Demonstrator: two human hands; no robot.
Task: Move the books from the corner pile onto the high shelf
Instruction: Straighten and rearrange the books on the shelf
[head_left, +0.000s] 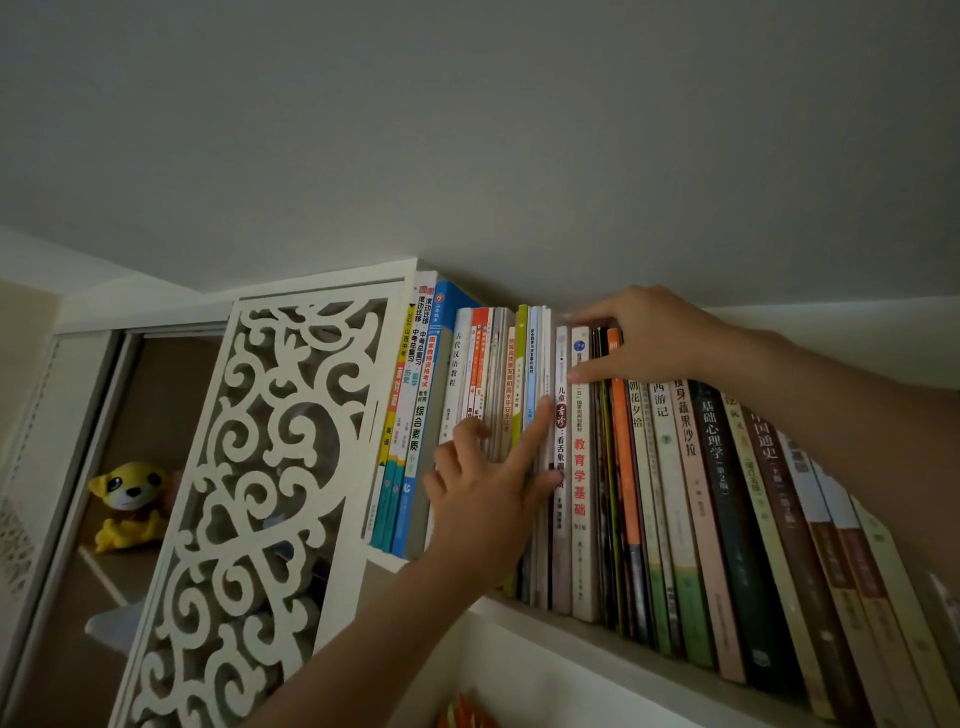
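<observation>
Up on the high shelf (519, 616), the left hand (483, 512) is pressing a straight forefinger against thin spines while the right hand's (649, 338) grip is pinching book tops (597, 343), apparently seating shelved books; next, squaring the row.

White high shelf (582, 631) under a packed row of upright books (675, 493).

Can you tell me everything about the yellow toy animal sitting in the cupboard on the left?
The yellow toy animal looks like a soft plush with a big round head, large dark shiny eyes, a pale muzzle and small ears. It sits upright, tilted a little, on a shelf in the brown cupboard left of the white carved panel. Neither hand touches it. Its lower body is partly in shadow, so its feet are hard to make out.
</observation>
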